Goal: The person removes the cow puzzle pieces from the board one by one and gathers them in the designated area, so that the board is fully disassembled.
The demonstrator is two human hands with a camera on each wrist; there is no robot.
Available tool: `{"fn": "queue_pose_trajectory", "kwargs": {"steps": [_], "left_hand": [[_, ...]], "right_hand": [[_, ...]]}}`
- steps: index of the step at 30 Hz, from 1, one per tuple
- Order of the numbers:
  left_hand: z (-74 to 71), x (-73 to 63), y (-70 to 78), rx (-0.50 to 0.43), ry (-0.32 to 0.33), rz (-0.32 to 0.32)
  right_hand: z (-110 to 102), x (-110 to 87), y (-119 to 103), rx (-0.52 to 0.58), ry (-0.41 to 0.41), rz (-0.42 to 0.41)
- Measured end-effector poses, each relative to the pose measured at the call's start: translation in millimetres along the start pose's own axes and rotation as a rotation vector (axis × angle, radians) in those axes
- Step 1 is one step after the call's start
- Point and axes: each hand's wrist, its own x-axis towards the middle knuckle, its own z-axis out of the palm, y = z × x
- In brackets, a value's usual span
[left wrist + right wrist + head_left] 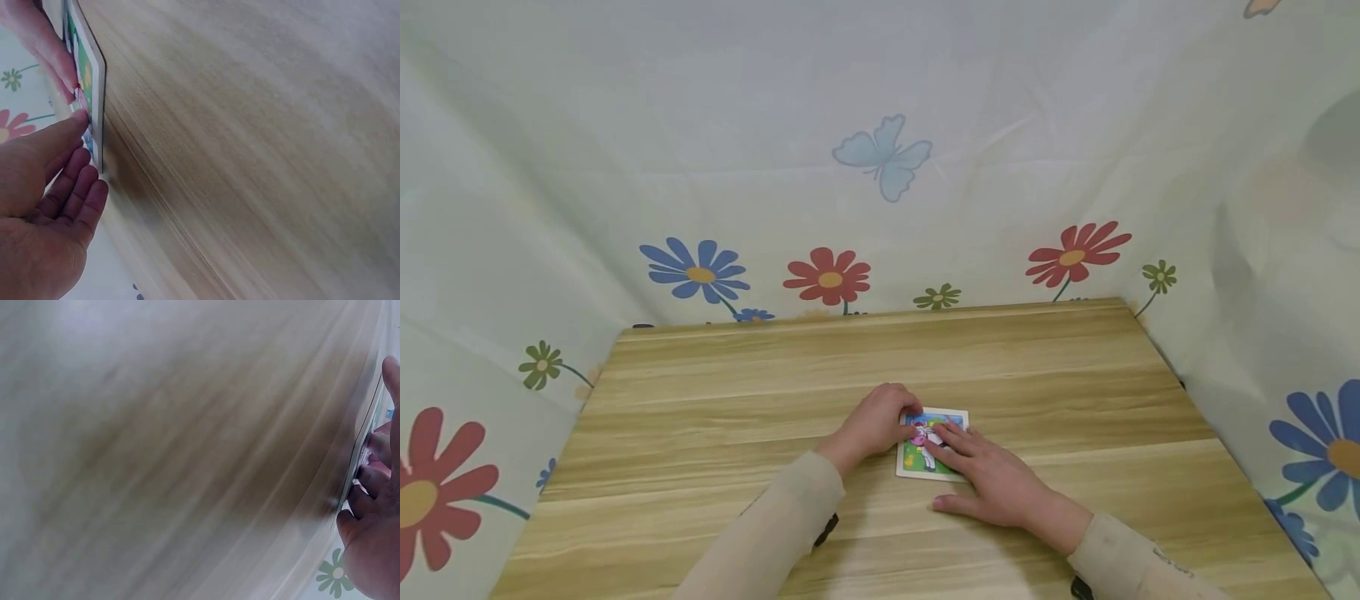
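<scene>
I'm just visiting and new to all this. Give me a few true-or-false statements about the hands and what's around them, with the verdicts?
1. The right hand has fingers across the picture board. True.
2. The left hand is at the board's right edge. False: it is at the left edge.
3. The board is rimmed in black. False: its border is whitish.
4. The table has a wood-grain surface. True.
5. The backdrop's butterfly is red. False: it is pale blue.
</scene>
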Motion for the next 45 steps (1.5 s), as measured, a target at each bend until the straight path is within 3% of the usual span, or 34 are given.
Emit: {"fn": "queue_pose_trajectory", "kwargs": {"steps": [6, 14, 31, 45], "left_hand": [[1.1, 0.5, -0.2, 0.047, 0.002, 0.008], [-1.5, 0.0, -3.5, 0.009, 0.019, 0.044], [-6.6, 7.4, -1.2, -0.012, -0.047, -0.019], [-5.0, 9.9, -2.3, -0.054, -0.081, -0.034]], "right_hand": [[1.4, 0.1, 1.6, 0.000, -0.005, 0.001], [-0.2, 1.4, 1.8, -0.001, -0.013, 0.011], [-2.2, 4.6, 4.0, -0.044, 0.008, -0.033], [0.1, 2.7, 5.4, 0.018, 0.013, -0.025]]}}
